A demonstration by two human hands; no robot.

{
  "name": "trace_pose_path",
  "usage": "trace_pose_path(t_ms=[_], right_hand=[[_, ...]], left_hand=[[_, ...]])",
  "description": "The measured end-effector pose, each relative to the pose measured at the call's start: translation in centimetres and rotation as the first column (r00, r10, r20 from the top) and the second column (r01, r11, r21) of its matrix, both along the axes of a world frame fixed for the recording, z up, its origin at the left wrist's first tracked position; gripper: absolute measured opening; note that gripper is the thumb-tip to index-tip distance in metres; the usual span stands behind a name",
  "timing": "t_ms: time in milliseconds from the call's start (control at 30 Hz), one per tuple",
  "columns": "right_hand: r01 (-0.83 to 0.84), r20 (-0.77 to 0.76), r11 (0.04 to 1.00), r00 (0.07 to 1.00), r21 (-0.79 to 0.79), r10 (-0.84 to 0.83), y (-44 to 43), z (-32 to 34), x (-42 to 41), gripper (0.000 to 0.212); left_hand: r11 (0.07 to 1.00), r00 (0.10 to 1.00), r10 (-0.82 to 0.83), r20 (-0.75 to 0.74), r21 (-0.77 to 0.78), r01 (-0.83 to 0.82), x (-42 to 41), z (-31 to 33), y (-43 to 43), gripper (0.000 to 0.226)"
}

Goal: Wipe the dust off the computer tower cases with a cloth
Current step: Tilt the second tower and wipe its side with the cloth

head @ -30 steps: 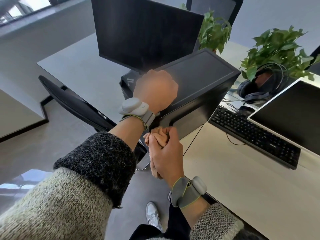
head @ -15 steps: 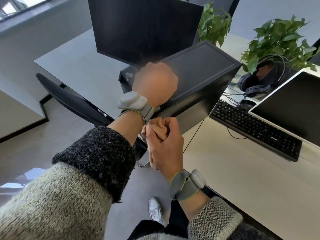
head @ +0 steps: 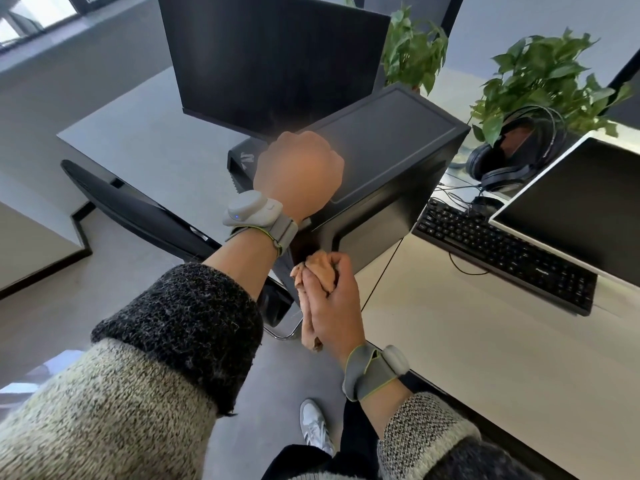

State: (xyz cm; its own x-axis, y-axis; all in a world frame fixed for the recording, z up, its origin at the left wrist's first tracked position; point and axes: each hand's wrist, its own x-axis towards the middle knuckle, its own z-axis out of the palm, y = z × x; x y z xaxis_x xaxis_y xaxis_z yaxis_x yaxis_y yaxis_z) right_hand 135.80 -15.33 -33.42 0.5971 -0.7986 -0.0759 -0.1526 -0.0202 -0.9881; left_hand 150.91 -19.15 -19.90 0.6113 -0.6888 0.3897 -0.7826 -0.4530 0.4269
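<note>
**Fig.** Legible markings, head view.
(a) Computer case [head: 391,150]: small white logo [head: 246,156] on the black face at its left end; approx. two or three slanted strokes, resembling an "N" or "M"; cannot be read as a word.
(b) Keyboard [head: 502,258] on the table [head: 467,358]: tiny pale brand mark [head: 538,270] on the front bezel, too small to read; key legends blurred, illegible.
Other surfaces: no readable text, nos. or labels.

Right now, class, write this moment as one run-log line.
left hand: atop tower case, fingers hidden | right hand: grips cloth by case's near corner | cloth-case contact: unclear
</note>
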Motion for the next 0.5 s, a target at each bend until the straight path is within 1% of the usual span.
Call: trace_pose_path(t_ms=[33,100,133,167,233,300,367,433,500], right_hand=[[-0.017,-0.05,1.0,0.999,0.0,0.017,0.0,-0.7,0.0,0.018],[-0.051,-0.187,0.997,0.98,0.053,0.06,-0.1,-2.0,-0.1,0.02],[-0.055,-0.236,0.995,0.969,0.081,0.072,-0.3,-2.3,-0.1,0.021],[-0.048,-0.253,0.995,0.965,0.089,0.069,-0.4,-2.2,-0.2,0.021],[-0.014,-0.203,0.998,0.979,0.059,0.026,-0.2,-1.3,-0.1,0.021],[0.026,-0.093,0.998,0.995,0.052,-0.021,0.1,-0.5,0.0,0.021],[0.012,-0.029,0.998,1.0,0.059,-0.01,0.1,-0.6,-0.2,0.017],[-0.015,-0.047,0.998,0.999,0.054,0.018,-0.2,-1.3,-0.3,0.013],[-0.014,-0.136,0.997,0.99,0.074,0.024,-0.8,-2.5,-0.3,0.012]], left_hand=[[1.0,1.0,0.0,0.007,0.005,0.0,-0.1,0.1,0.0,0.045],[1.0,1.0,-0.002,0.012,0.008,0.002,-0.2,0.1,0.1,0.047],[1.0,1.0,-0.007,0.013,0.004,0.007,-0.2,0.0,0.1,0.048],[1.0,1.0,-0.012,0.008,0.0,0.012,-0.2,0.0,0.0,0.047],[1.0,1.0,-0.001,0.003,-0.006,0.001,0.0,0.0,0.0,0.043],[1.0,1.0,0.009,-0.008,-0.001,-0.009,0.1,-0.1,-0.1,0.041],[1.0,1.0,0.011,-0.007,0.01,-0.011,0.0,0.0,-0.1,0.041],[1.0,1.0,0.011,-0.002,0.011,-0.011,0.0,0.2,0.0,0.041],[1.0,1.0,0.012,-0.001,0.015,-0.012,0.0,0.2,0.0,0.041]])
